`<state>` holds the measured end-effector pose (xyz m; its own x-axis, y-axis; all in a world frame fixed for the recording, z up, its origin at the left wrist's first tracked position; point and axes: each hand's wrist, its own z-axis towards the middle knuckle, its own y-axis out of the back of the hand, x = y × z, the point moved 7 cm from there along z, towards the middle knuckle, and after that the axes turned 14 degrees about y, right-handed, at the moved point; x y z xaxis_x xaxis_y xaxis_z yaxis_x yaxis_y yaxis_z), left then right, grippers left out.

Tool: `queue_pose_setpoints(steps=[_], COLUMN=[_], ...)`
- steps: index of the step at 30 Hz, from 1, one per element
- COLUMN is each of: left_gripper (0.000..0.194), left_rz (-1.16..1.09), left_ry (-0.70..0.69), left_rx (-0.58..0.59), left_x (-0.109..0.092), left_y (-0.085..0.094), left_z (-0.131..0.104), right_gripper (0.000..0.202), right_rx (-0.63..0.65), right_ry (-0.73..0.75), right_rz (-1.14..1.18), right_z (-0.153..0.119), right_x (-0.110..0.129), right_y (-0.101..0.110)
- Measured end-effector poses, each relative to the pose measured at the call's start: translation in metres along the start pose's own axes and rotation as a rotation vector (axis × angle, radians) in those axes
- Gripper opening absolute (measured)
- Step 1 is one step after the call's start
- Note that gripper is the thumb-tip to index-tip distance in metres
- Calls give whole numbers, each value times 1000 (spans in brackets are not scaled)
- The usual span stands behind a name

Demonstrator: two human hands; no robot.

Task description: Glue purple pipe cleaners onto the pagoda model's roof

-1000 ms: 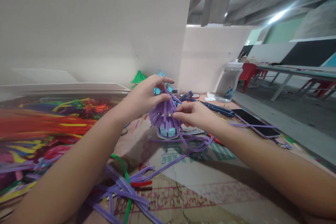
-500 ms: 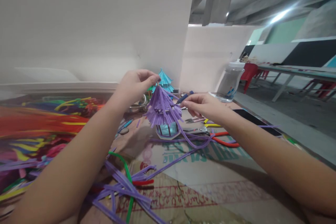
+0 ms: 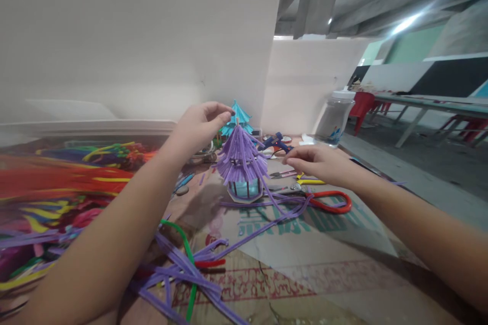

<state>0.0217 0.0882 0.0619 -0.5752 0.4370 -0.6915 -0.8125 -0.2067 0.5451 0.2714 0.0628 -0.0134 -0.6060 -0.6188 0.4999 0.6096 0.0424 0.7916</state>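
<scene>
A small purple pavilion (image 3: 243, 162) with a two-tiered fringed roof and pale blue walls stands upright at the middle of the table. My left hand (image 3: 208, 124) is just left of its peak, thumb and forefinger closed together; anything between the tips is too small to make out. To the right of the roof, my right hand (image 3: 314, 161) hovers with thumb and fingers slightly apart and nothing visible between them. Scissors with red handles (image 3: 331, 202) lie below it. Purple strips (image 3: 263, 226) trail from the pavilion's right side across the table.
A blue pavilion (image 3: 239, 114) stands behind. Beyond my right hand are a dark blue tool (image 3: 277, 142) and a clear bottle (image 3: 333, 119). Colourful strips (image 3: 68, 177) fill the left side, and loose purple strips (image 3: 183, 269) lie in front. White boards (image 3: 137, 56) rise at the back.
My right hand has moved right, away from the roof, uncovering the dark blue tool. The purple pavilion has shifted slightly right, and its peak now shows clear of my left fingertips.
</scene>
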Motion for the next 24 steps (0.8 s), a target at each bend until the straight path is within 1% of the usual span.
queue_pose_setpoints(steps=[3, 6, 8, 9, 11, 14, 16, 18, 21, 22, 24], left_gripper=[39, 41, 38, 37, 34, 28, 25, 23, 24, 24, 24], left_rz=[7, 18, 7, -3, -26, -31, -9, 16, 41, 49, 65], left_ry=[8, 12, 5, 2, -7, -31, -55, -75, -95, -102, -111], left_rx=[10, 36, 54, 59, 56, 49, 51, 54, 53, 51, 50], left_x=[2, -1, -3, -4, -5, -6, -8, -12, -18, -20, -23], left_y=[-4, -10, -13, -15, -17, -18, -18, -18, -17, -16, -16], left_z=[1, -1, -3, -4, -5, -5, -6, -9, -13, -14, -16], right_gripper=[39, 35, 32, 31, 30, 27, 27, 29, 28, 26, 22], right_rx=[57, 132, 153, 138, 46, -154, -219, -188, -66, -45, -73], right_ry=[-17, -39, -50, -45, 5, 141, 184, 135, -6, -29, -14], right_rz=[-170, -327, -360, -346, -279, -189, -105, 90, 409, 476, 521], right_z=[-9, -11, -11, -11, -11, -9, -6, 2, 12, 14, 17], right_x=[-13, -25, -29, -29, -20, 6, 22, 30, 34, 35, 37], right_y=[9, 15, 15, 14, 12, 10, 5, -7, -30, -35, -40])
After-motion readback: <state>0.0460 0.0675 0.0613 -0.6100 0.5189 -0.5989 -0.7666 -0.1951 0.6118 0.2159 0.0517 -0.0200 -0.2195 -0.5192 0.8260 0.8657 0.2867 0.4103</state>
